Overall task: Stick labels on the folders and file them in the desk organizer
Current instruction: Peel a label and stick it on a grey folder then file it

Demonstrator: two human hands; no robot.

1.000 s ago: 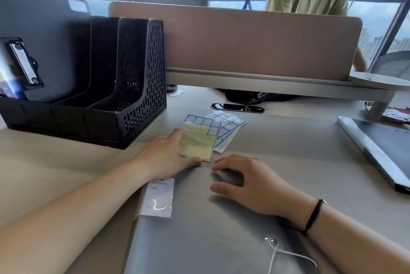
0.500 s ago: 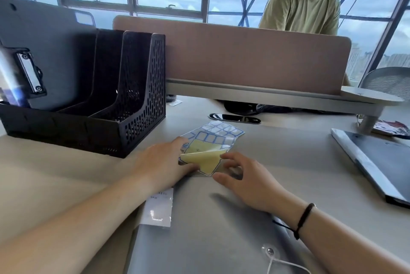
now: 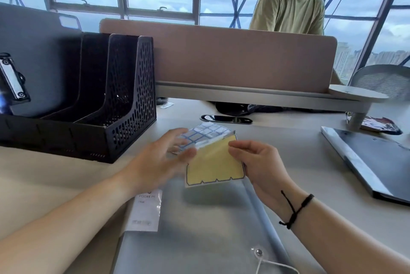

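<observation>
My right hand (image 3: 259, 164) pinches a yellow backing sheet (image 3: 214, 164) by its top right edge and holds it lifted above the desk. Behind it lie sheets of blue-bordered labels (image 3: 207, 133). My left hand (image 3: 159, 160) hovers blurred at the left of the sheets, fingers spread; whether it touches them I cannot tell. A grey translucent folder (image 3: 199, 229) with a string clasp lies flat under both hands. The black mesh desk organizer (image 3: 124, 105) stands at the left, a grey folder (image 3: 37, 56) upright in its far-left slot.
A dark folder (image 3: 381, 163) lies at the right edge of the desk. A black phone (image 3: 226, 119) rests beyond the labels. A brown divider panel (image 3: 233, 60) closes the back, with a person in a green shirt behind it. A mesh chair stands at far right.
My right hand reached the yellow sheet, pinched it and lifted it off the desk. My left hand let go of its pressing hold and rose beside the label sheets.
</observation>
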